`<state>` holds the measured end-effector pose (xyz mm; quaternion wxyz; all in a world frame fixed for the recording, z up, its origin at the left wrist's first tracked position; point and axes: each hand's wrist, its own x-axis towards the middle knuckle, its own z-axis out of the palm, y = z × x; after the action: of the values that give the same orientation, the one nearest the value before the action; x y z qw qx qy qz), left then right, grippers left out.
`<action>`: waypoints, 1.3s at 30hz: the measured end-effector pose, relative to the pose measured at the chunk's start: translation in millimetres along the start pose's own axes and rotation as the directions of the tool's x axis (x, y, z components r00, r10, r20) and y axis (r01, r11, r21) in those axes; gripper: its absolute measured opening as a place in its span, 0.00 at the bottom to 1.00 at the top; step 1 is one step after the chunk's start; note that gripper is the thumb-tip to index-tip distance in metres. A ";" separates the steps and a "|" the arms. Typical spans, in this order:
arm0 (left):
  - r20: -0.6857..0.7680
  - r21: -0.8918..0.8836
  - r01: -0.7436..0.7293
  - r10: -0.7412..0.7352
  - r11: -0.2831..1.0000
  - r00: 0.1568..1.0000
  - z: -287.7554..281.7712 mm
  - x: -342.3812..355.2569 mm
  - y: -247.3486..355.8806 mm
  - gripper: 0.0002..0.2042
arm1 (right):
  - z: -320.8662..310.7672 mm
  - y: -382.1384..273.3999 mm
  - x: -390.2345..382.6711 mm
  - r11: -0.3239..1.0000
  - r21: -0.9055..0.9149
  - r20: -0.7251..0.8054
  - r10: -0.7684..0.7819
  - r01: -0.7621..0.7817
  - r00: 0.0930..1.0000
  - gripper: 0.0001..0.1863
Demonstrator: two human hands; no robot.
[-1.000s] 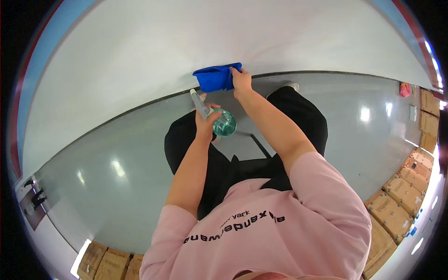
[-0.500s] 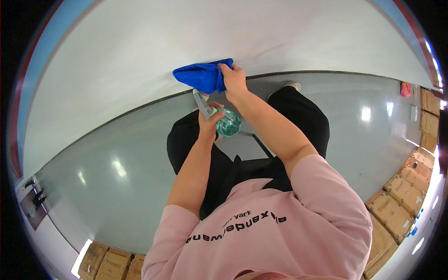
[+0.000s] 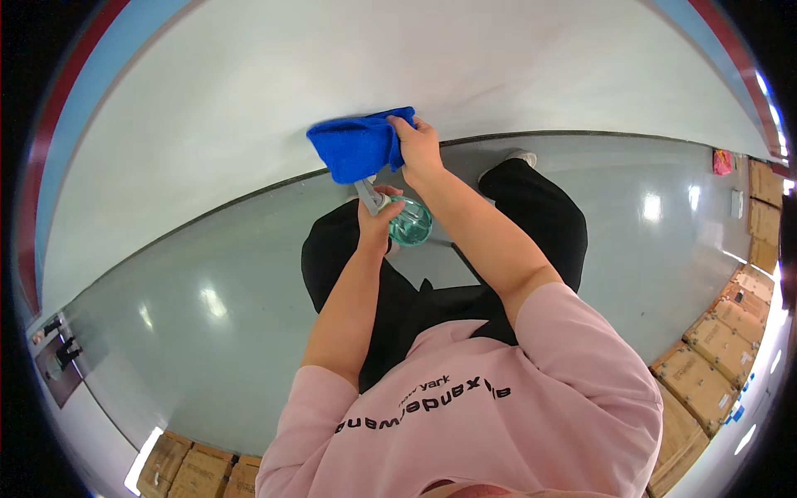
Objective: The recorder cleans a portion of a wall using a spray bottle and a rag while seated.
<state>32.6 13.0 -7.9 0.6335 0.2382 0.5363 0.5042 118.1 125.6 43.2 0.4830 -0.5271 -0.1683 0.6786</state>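
Cloth (image 3: 353, 151), bright blue and folded, is up at the foot of the white wall (image 3: 398, 58) in the head view, just above the dark seam where wall meets grey floor (image 3: 216, 349)! The right hand (image 3: 420, 151) has its right end, thumb and fingers closed in a pinch, while the free part droops leftward. Below, the left hand (image 3: 374, 226) is wrapped round the neck of a clear green trigger spray bottle (image 3: 412, 222), tilted between the black-trousered knees; its grey spray head (image 3: 368, 197) points up to the wall, the tip hidden behind the fabric. Whether nozzle and cloth touch, I can't tell. For clean wiping here, I'd say spread the palm behind that loose flap, so more of it lies flat on the wall, press evenly along the seam, and hold the nozzle clear so it doesn't snag. Firm neck grip, trigger finger light!
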 end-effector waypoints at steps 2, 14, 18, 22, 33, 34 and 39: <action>-0.011 0.000 -0.010 0.010 1.000 1.000 0.4 -0.5 1.6 0.19 | -8.8 11.7 10.9 0.998 -0.066 -0.003 -0.019 0.018 1.000 0.12; 0.043 -0.060 -0.056 0.059 0.997 0.997 6.3 -5.2 11.3 0.36 | -46.0 -35.0 3.8 0.981 0.031 -0.206 -0.183 0.194 0.961 0.12; 0.016 -0.057 -0.031 0.032 0.998 0.999 9.0 -7.1 16.4 0.36 | -50.6 -19.3 15.4 0.963 -0.185 -0.232 -0.234 0.194 0.944 0.13; 0.035 -0.027 -0.054 0.055 0.998 0.998 17.6 0.6 11.1 0.34 | -104.7 13.2 65.9 0.954 -0.297 -0.358 -0.081 -0.032 0.930 0.17; 0.453 0.152 -0.376 0.273 0.914 0.848 21.7 -41.5 43.7 0.40 | -129.2 -28.4 -41.4 0.929 -0.370 0.306 0.121 0.001 0.944 0.20; 0.502 0.118 -0.335 0.234 0.935 0.832 32.2 -54.5 50.6 0.40 | -132.5 -36.4 -52.9 0.920 -0.392 0.364 0.132 0.023 0.922 0.19; 0.623 0.106 -0.112 0.022 0.988 0.782 54.2 -96.7 51.7 0.38 | -136.1 -52.1 -97.6 0.856 -0.490 0.529 0.140 0.166 0.837 0.20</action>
<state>70.8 -40.9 95.0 0.7382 0.4525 0.3230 0.3820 260.3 30.9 82.7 0.2596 -0.4197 -0.4786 0.7262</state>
